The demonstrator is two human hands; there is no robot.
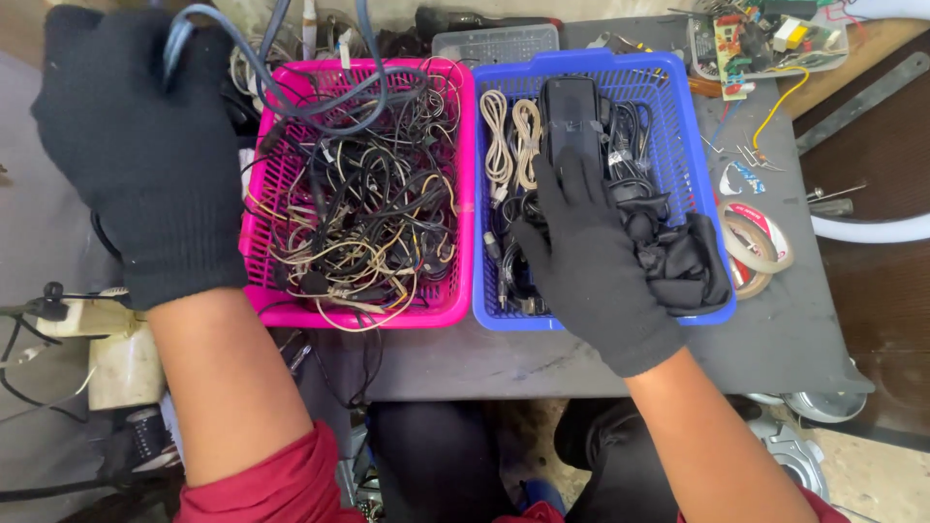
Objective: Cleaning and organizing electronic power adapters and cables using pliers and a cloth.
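1. Sorting step, seemingly: left hand (145, 155) at 10 o'clock clenched on grey cable (320, 102) over pink basket (455, 194).
2. Right hand (591, 261) flat, unclenched, touching black adapter (570, 116) in blue basket (693, 145).
3. Next, likely: freeing the cable from the tangle.

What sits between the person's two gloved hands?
In the head view, the pink basket, full of tangled cables, lies between the left hand and the right hand, which rests inside the blue basket beside it.
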